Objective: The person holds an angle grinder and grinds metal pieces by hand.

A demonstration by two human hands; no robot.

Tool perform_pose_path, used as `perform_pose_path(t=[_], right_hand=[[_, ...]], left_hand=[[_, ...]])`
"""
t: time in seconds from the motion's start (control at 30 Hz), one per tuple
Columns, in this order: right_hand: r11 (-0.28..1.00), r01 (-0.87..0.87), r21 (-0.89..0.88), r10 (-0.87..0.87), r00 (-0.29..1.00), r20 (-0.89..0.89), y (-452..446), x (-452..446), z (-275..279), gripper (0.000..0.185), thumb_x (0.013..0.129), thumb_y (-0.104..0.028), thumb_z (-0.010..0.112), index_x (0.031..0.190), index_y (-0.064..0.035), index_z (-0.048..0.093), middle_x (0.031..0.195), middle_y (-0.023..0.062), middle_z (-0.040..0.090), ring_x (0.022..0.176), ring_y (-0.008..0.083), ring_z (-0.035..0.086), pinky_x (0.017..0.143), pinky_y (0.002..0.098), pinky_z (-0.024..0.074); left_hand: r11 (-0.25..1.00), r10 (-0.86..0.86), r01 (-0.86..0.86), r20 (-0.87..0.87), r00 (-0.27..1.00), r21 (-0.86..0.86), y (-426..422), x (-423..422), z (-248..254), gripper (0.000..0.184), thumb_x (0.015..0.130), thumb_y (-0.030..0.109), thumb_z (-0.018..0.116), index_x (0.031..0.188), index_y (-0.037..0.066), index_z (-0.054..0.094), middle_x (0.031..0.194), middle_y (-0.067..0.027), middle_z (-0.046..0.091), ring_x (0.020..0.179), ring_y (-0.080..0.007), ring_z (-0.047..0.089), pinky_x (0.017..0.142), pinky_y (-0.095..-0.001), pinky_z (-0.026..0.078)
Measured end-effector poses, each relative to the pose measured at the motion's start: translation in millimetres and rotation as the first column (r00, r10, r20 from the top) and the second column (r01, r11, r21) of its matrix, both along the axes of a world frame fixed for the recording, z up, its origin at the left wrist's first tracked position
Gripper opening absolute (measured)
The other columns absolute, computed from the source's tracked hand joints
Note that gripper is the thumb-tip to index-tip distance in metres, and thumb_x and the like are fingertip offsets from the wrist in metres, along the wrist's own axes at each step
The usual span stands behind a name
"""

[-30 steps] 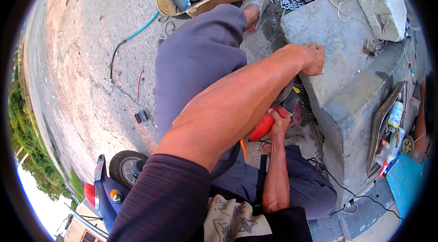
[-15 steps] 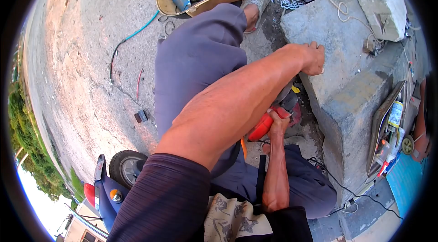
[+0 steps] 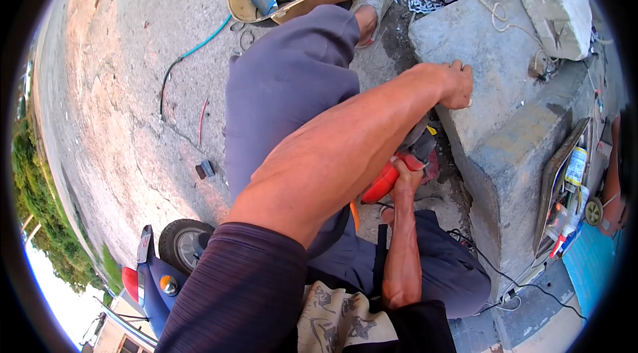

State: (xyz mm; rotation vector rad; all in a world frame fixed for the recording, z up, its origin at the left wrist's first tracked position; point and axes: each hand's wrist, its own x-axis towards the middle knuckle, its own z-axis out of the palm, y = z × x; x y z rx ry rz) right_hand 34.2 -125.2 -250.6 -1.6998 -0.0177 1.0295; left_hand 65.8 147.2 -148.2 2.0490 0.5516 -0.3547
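Note:
My left hand (image 3: 456, 86) is closed at the edge of a grey concrete block (image 3: 492, 133), with its fingers curled down; what they hold, if anything, is hidden. Lower down, my right hand (image 3: 406, 179) grips a red power tool (image 3: 381, 183) by its body. The tool's dark head (image 3: 423, 145) lies beside the block, partly hidden under my left forearm. A small yellow piece (image 3: 432, 130) shows near that head.
A yellowish tray of tools (image 3: 240, 4) lies at the top, near my foot. Loose concrete chunks (image 3: 557, 14) and a rope sit on the block. Black cables (image 3: 505, 276) run at lower right, beside a bin of bottles (image 3: 548, 200). A scooter wheel (image 3: 183, 245) stands at lower left.
The power tool's head and the yellow piece have shifted very slightly. Both hands keep nearly the same places and grips.

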Motion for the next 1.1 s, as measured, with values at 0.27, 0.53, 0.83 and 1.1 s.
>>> perform_pose_path(t=[0.27,0.53,0.83,1.1], right_hand=[[1.0,-0.016,-0.006,0.017,1.0,0.005,2.2,1.8,1.1,0.02,0.074,-0.004,0.075,0.092,0.0033,0.071,0.084,0.0083,0.069,0.074,0.0195,0.065,0.07,0.0337,0.051],[0.997,-0.061,-0.052,0.061,0.998,-0.016,-27.1,-7.1,-3.7,0.016,0.074,-0.007,0.077,0.087,0.0016,0.071,0.079,0.0045,0.068,0.07,0.0175,0.063,0.068,0.0332,0.05],[0.991,0.133,0.025,-0.132,0.991,-0.017,-72.8,-17.9,15.8,0.018,0.073,-0.008,0.078,0.086,0.0003,0.071,0.079,0.0039,0.068,0.065,0.016,0.062,0.061,0.0323,0.0498],[0.984,0.179,0.01,-0.178,0.983,-0.054,-85.0,-6.6,35.9,0.024,0.073,-0.01,0.078,0.092,0.0016,0.071,0.082,0.0073,0.07,0.068,0.019,0.066,0.063,0.0347,0.0537]], left_hand=[[0.999,0.036,-0.036,0.008,0.999,-0.021,-0.4,0.6,-4.6,0.074,0.1,0.043,0.059,0.145,-0.009,0.034,0.147,-0.0319,0.042,0.135,-0.0488,0.047,0.112,-0.054,0.041],[0.999,0.003,-0.001,0.047,0.999,-0.042,2.8,-1.5,-6.4,0.072,0.1,0.042,0.059,0.142,-0.013,0.035,0.145,-0.0355,0.042,0.133,-0.0504,0.048,0.111,-0.0523,0.041],[0.98,0.023,-0.043,0.105,0.994,0.194,-4.2,-5.0,-8.0,0.069,0.098,0.039,0.061,0.135,-0.014,0.04,0.136,-0.0394,0.049,0.13,-0.0503,0.051,0.109,-0.0503,0.043],[0.977,-0.016,-0.005,0.095,0.995,0.214,-0.6,-14.7,7.7,0.065,0.097,0.036,0.065,0.131,-0.015,0.042,0.119,-0.0396,0.062,0.116,-0.048,0.062,0.099,-0.0486,0.048]])
